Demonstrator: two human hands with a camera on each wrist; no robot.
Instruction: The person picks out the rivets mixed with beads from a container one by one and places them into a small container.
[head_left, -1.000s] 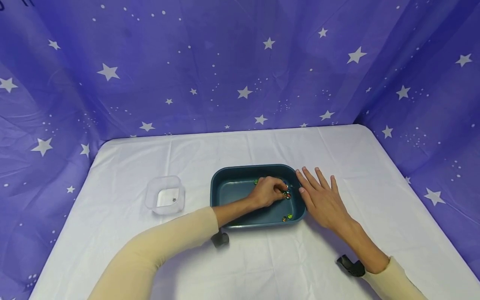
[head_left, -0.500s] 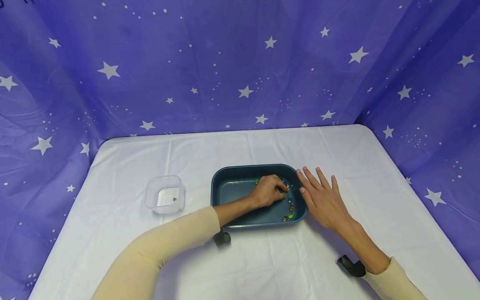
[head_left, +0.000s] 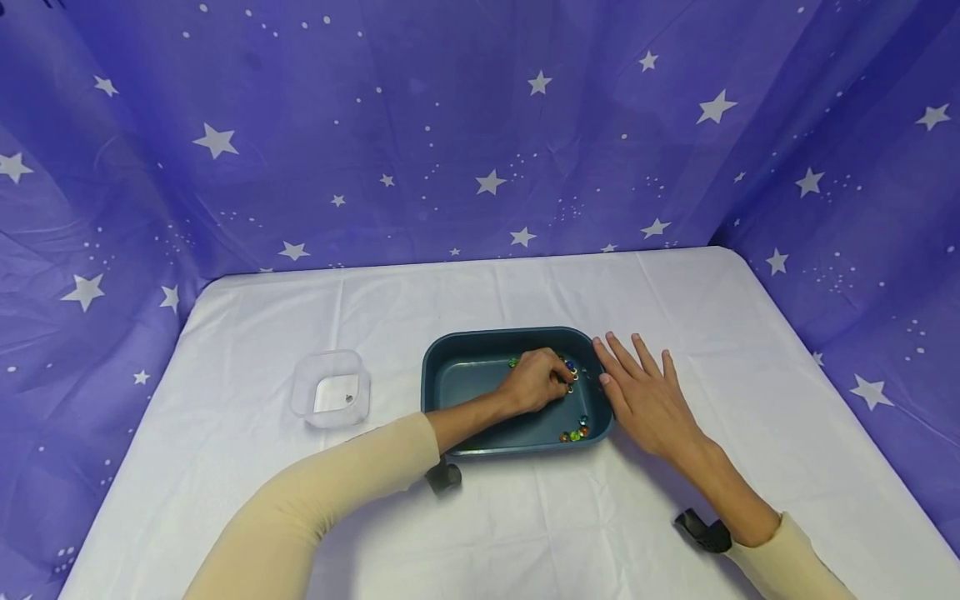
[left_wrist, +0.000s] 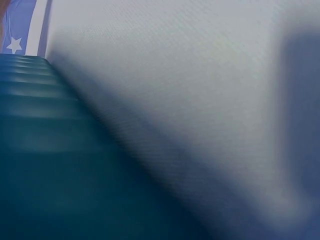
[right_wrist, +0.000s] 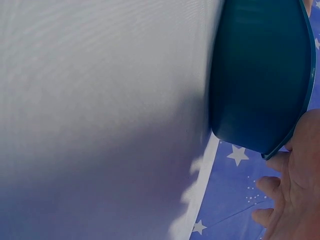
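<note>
**A:** So what changed over the last second? We're looking at the head view and the left hand [head_left: 536, 383] has barely budged. It sits inside the teal tray [head_left: 465, 392], fingers curled in over the beads [head_left: 573, 434] near the tray's right end. It looks like they're pinching one or two beads at the fingertips, but the knuckles hide the tips, so we can't tell for sure.

**B:** Yeah, the hand's basically parked. What moved is the loose beads. A second ago one sat right by the fingertips and a couple lay at the lower right corner. Now a little cluster has gathered in that lower right corner of the tray, so some rolled down there. A few more are peeking out just above the left hand's knuckles.

**A:** So we'd read that as picking going on with nothing lifted out yet. The clear cup [head_left: 331, 389], well apart at left of centre on the white surface [head_left: 525, 533], has just one small dark thing in it, same as before.

**B:** And the right hand [head_left: 647, 400] hasn't shifted: flat on the surface, fingers straight and slightly spread, its inner edge against the tray's right wall. We'd guess it's steadying the tray.

**A:** Any writing or brands?

**B:** Nothing we can read. The tray and cup are plain, and the purple backdrop [head_left: 450, 125] only has white stars and dots. The wrist views are just blurry tray wall and cloth, no labels there either.
</note>
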